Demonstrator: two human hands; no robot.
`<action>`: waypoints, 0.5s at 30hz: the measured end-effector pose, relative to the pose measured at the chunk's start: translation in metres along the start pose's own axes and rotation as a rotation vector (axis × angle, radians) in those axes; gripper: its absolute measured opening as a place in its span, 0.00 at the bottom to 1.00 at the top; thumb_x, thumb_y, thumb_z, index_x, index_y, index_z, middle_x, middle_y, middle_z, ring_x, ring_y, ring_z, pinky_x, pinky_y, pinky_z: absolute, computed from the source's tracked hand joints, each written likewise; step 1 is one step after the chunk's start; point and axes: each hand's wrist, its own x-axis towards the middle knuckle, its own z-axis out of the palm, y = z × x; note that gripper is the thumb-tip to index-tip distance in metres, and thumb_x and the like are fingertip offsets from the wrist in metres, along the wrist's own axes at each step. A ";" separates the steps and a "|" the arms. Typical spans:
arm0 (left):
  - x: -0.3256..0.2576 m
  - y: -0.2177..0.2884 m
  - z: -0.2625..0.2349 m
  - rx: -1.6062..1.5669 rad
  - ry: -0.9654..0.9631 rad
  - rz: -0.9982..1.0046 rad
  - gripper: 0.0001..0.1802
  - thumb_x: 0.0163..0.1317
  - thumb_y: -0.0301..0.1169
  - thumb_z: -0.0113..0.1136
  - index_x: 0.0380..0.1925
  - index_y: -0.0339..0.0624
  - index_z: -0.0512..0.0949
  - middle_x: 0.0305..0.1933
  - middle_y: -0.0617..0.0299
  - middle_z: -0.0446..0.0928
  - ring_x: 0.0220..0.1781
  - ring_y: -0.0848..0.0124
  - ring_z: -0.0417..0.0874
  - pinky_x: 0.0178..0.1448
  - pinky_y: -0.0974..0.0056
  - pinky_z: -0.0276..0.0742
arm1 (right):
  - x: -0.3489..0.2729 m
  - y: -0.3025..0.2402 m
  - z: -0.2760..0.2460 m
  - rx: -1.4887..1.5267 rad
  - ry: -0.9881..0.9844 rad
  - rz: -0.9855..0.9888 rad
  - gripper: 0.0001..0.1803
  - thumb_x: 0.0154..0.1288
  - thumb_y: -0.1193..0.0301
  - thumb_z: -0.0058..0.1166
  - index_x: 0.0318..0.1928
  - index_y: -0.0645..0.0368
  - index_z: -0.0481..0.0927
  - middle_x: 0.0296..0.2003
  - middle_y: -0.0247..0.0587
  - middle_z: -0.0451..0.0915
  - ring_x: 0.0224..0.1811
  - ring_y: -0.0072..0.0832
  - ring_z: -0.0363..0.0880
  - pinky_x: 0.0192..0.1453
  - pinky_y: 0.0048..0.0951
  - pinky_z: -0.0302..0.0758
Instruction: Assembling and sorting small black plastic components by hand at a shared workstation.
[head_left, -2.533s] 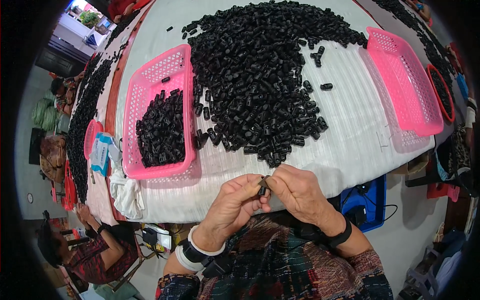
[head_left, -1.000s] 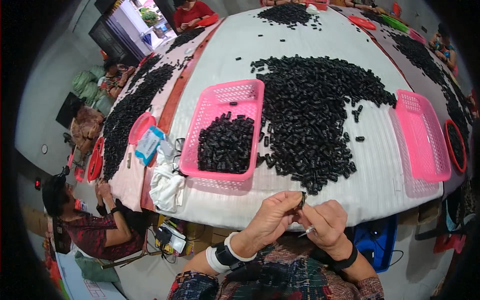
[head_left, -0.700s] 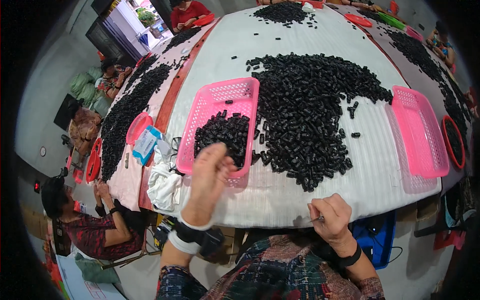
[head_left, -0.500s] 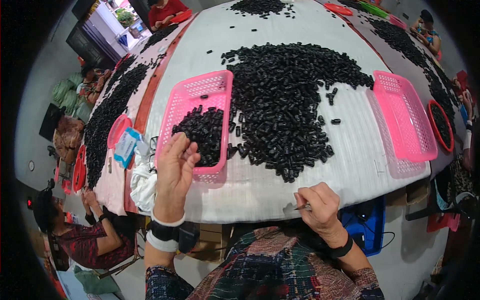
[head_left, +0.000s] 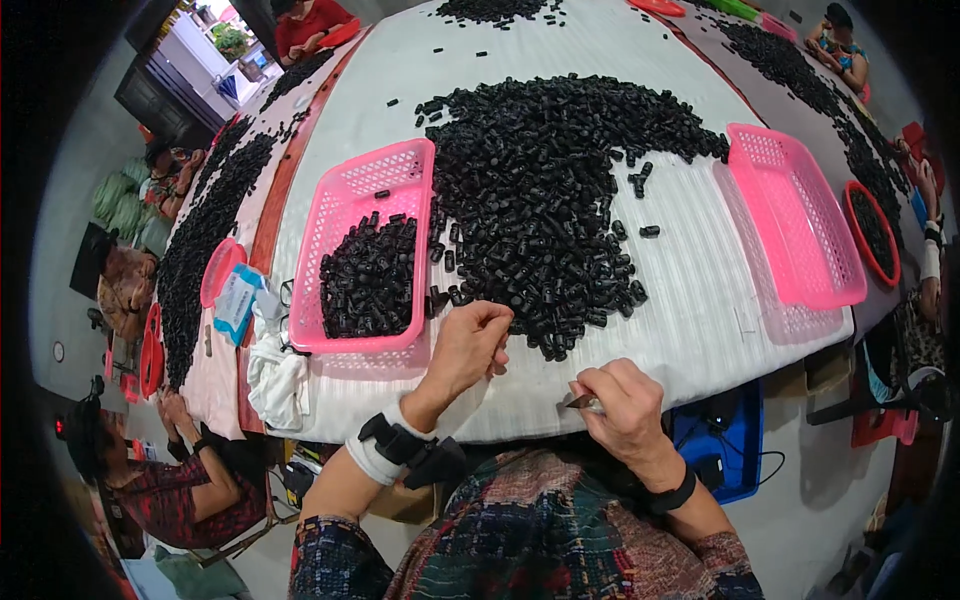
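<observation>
A large pile of small black plastic cylinders (head_left: 540, 190) lies in front of me on the white-covered table. My left hand (head_left: 468, 345) is at the pile's near left edge. Its fingers are drawn together against the black pieces, and whatever is between the fingertips is hidden. Near the table's front edge, my right hand (head_left: 625, 410) is closed around a small knife (head_left: 582, 402), its short pointed blade sticking out to the left. To the left of the pile, a pink basket (head_left: 312, 250) is partly filled with the same black cylinders.
A second pink basket (head_left: 800, 225) stands at the right edge of the white cover. White cloth (head_left: 278, 375) and a blue-and-white packet (head_left: 238, 300) lie left of the filled basket. Co-workers sit along both sides. A blue crate (head_left: 740, 450) is below the table edge.
My left hand has moved right, from above the filled basket to the pile's near edge. My right hand still has the knife near the same place. The whole view has shifted slightly.
</observation>
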 end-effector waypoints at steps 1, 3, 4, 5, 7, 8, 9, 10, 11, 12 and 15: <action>0.002 -0.003 0.002 0.132 0.015 0.063 0.11 0.61 0.31 0.54 0.36 0.32 0.75 0.23 0.63 0.73 0.16 0.78 0.73 0.17 0.75 0.67 | 0.000 0.001 0.000 0.000 -0.002 0.008 0.13 0.32 0.81 0.58 0.26 0.59 0.74 0.18 0.37 0.66 0.21 0.33 0.69 0.23 0.32 0.65; 0.003 -0.006 0.006 0.291 0.064 0.174 0.11 0.57 0.30 0.57 0.35 0.32 0.76 0.23 0.62 0.74 0.19 0.77 0.74 0.20 0.73 0.69 | 0.000 0.003 0.001 0.016 0.014 0.014 0.12 0.34 0.81 0.58 0.25 0.59 0.73 0.18 0.37 0.65 0.21 0.33 0.68 0.22 0.32 0.64; 0.003 -0.008 0.008 0.449 0.119 0.294 0.10 0.54 0.29 0.59 0.33 0.32 0.76 0.23 0.62 0.74 0.21 0.75 0.75 0.24 0.71 0.70 | 0.000 0.004 0.001 0.016 0.014 0.021 0.12 0.34 0.81 0.58 0.25 0.59 0.73 0.18 0.37 0.65 0.21 0.33 0.68 0.22 0.32 0.64; 0.002 -0.009 0.009 0.607 0.173 0.415 0.11 0.51 0.28 0.62 0.32 0.33 0.77 0.23 0.61 0.74 0.24 0.74 0.76 0.27 0.70 0.71 | -0.001 0.005 0.000 0.021 -0.001 0.015 0.11 0.38 0.81 0.60 0.26 0.60 0.74 0.18 0.38 0.67 0.20 0.34 0.69 0.22 0.32 0.65; -0.001 -0.007 0.013 0.641 0.184 0.431 0.12 0.49 0.28 0.63 0.32 0.34 0.77 0.23 0.60 0.75 0.25 0.73 0.76 0.29 0.69 0.72 | -0.001 0.005 0.001 0.031 -0.013 0.012 0.10 0.41 0.81 0.62 0.27 0.60 0.74 0.19 0.39 0.70 0.20 0.34 0.70 0.22 0.31 0.66; -0.003 -0.005 0.014 0.672 0.198 0.450 0.13 0.47 0.28 0.64 0.33 0.34 0.77 0.23 0.60 0.75 0.27 0.72 0.76 0.31 0.68 0.72 | -0.001 0.005 0.001 0.034 -0.015 0.014 0.10 0.41 0.81 0.62 0.26 0.60 0.74 0.19 0.39 0.70 0.20 0.34 0.70 0.22 0.31 0.66; -0.004 -0.003 0.015 0.674 0.194 0.449 0.13 0.47 0.28 0.64 0.33 0.34 0.77 0.23 0.60 0.75 0.27 0.72 0.76 0.31 0.68 0.72 | -0.001 0.005 0.001 0.037 -0.016 0.017 0.10 0.41 0.81 0.62 0.26 0.60 0.74 0.19 0.39 0.70 0.20 0.34 0.70 0.22 0.31 0.66; -0.006 -0.001 0.016 0.623 0.150 0.367 0.12 0.49 0.29 0.63 0.32 0.34 0.77 0.25 0.60 0.76 0.27 0.73 0.77 0.31 0.69 0.72 | -0.001 0.005 0.003 0.037 -0.016 0.022 0.10 0.41 0.81 0.62 0.26 0.60 0.74 0.19 0.39 0.70 0.20 0.34 0.70 0.22 0.31 0.66; -0.007 0.002 0.017 0.571 0.106 0.286 0.11 0.50 0.29 0.63 0.32 0.34 0.77 0.26 0.60 0.76 0.27 0.74 0.77 0.30 0.70 0.73 | -0.001 0.006 0.004 0.047 -0.004 0.007 0.10 0.41 0.80 0.61 0.27 0.60 0.74 0.19 0.38 0.68 0.20 0.34 0.69 0.21 0.31 0.65; -0.010 0.006 0.016 0.573 0.100 0.286 0.11 0.50 0.29 0.63 0.32 0.34 0.77 0.26 0.60 0.76 0.27 0.74 0.77 0.30 0.70 0.73 | -0.001 0.007 0.005 0.055 0.010 -0.006 0.10 0.41 0.78 0.61 0.27 0.60 0.74 0.18 0.37 0.66 0.20 0.33 0.68 0.20 0.31 0.64; -0.021 0.014 0.011 -0.205 -0.226 -0.241 0.10 0.55 0.30 0.60 0.34 0.35 0.76 0.29 0.62 0.77 0.29 0.75 0.78 0.31 0.73 0.74 | 0.002 0.001 0.005 0.104 0.096 0.013 0.13 0.44 0.76 0.61 0.33 0.62 0.76 0.21 0.39 0.69 0.21 0.33 0.71 0.21 0.31 0.66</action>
